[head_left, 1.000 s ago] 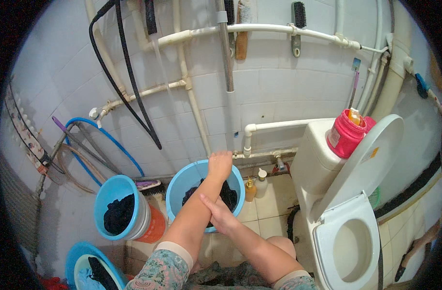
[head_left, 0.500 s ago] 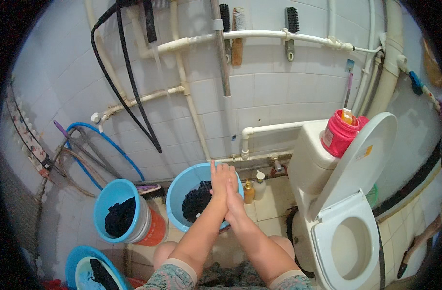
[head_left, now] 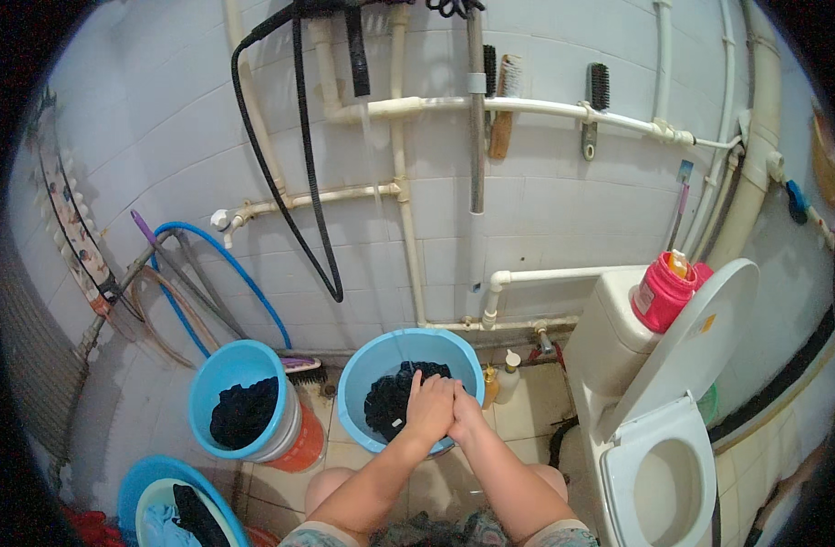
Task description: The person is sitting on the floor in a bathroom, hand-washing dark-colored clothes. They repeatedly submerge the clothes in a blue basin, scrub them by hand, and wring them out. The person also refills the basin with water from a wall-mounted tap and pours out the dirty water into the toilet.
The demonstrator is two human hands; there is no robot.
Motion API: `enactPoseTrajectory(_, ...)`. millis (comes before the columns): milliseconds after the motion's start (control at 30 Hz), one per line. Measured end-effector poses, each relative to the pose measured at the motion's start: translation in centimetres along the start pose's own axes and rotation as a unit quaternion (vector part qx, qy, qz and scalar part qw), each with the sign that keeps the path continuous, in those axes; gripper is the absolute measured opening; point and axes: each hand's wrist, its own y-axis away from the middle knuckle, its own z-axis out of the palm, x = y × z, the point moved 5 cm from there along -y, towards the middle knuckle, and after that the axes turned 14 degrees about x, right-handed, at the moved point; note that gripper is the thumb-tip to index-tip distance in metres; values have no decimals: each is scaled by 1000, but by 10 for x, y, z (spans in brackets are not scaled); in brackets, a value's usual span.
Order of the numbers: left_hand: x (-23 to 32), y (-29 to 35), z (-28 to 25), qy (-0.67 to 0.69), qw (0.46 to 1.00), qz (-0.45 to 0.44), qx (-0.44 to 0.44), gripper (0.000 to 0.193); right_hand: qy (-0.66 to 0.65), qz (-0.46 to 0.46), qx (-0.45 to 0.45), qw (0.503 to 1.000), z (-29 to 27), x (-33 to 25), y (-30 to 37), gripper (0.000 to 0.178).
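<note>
My left hand [head_left: 429,408] and my right hand [head_left: 466,417] are pressed together over the right part of a light blue basin [head_left: 347,392]. The left fingers reach forward, a little apart, beside the right hand; no object shows between the palms. Most of the right fingers are hidden behind the left hand. Dark clothes [head_left: 386,398] lie bunched in the basin, below and left of my hands, with a small white patch on them. From a black spout [head_left: 357,64] on the wall, a thin stream of water [head_left: 373,150] falls toward the basin.
To the left, a blue basin with dark clothes [head_left: 244,412] sits on an orange-and-white bucket [head_left: 299,442]. Nearer stands another blue basin [head_left: 144,483] with clothes. A toilet [head_left: 618,456] is on the right. Two pump bottles [head_left: 508,378] stand behind the basin; a black hose [head_left: 308,182] hangs above.
My view has tilted up and shifted left. My hands have shifted against each other and moved lower relative to the basin, uncovering more of the dark clothes.
</note>
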Motion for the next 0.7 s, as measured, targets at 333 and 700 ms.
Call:
enactPoseTrajectory(333, -116, 43, 2, 615, 586, -511, 134, 25, 121, 8, 112, 986, 0, -6, -31, 21)
enactPoseTrajectory(700, -167, 54, 15, 801, 176, -546, 172, 14, 535, -215, -32, 816, 184, -38, -144, 22)
